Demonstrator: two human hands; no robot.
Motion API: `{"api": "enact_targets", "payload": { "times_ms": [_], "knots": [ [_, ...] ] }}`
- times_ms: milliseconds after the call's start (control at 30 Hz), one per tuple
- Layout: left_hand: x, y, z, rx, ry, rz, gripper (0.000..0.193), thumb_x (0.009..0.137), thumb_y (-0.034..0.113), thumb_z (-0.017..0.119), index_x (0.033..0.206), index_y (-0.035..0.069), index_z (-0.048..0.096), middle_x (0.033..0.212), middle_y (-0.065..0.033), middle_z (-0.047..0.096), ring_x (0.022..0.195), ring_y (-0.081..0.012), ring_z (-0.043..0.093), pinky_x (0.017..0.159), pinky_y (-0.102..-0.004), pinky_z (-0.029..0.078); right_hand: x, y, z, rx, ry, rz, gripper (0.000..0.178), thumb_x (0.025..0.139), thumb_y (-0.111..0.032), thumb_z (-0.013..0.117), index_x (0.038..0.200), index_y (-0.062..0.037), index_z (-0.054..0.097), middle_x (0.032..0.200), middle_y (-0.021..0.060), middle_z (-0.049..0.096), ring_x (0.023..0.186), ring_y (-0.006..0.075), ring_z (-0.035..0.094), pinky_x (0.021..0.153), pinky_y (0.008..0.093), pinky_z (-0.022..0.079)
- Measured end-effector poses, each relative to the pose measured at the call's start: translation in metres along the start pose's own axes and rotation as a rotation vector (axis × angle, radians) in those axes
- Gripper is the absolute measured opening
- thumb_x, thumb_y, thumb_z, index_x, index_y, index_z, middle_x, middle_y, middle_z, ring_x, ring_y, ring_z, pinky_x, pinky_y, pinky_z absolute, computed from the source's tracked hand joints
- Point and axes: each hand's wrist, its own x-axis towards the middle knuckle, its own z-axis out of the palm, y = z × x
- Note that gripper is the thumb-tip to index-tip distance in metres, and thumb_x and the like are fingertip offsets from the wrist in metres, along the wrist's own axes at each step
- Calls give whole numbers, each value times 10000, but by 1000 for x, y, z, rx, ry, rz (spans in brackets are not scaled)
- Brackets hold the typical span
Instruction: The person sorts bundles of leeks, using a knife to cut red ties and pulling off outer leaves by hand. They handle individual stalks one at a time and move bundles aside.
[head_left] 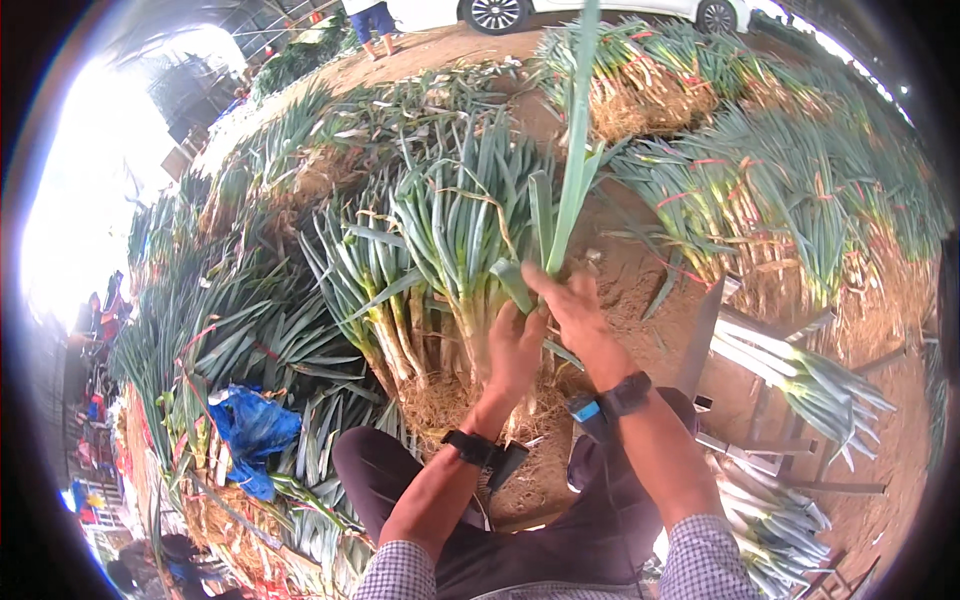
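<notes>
A leek [574, 180] stands upright before me, its long green leaves rising past the top of the view. My left hand [514, 352] is closed around its lower part, and the fingers hide most of the stem. Higher up, my right hand [574, 308] grips the same leek where the leaves fan out. A folded green leaf [513, 284] bends over beside my right fingertips. Just left of my hands, a clump of untrimmed leeks [465, 235] stands on its pale, stringy roots [440, 408].
Cleaned leeks [785, 368] lie across a metal frame [775, 445] at right, with more white stalks [765, 515] below. Tied leek bundles [745, 215] cover the far right. A blue plastic bag [255, 437] rests on leeks at left. A person [372, 25] and a white car [600, 8] are far back.
</notes>
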Motion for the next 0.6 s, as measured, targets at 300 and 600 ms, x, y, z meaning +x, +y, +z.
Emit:
{"api": "enact_targets", "payload": {
  "times_ms": [300, 600],
  "knots": [
    [1, 24, -7, -35, -133, -433, 249, 972, 215, 526, 990, -18, 613, 749, -37, 605, 599, -96, 553, 482, -264, 421, 20, 7, -28, 546, -32, 10, 306, 930, -243, 624, 1048, 36, 583, 880, 164, 641, 792, 297, 668, 732, 416, 573],
    [-21, -17, -100, 540, -160, -596, 315, 954, 276, 582, 968, -35, 628, 746, -31, 602, 609, -89, 535, 476, -253, 397, 35, -9, -30, 593, -98, -189, 271, 955, -246, 583, 1049, 8, 586, 919, 143, 643, 857, 267, 657, 759, 417, 571]
  ]
}}
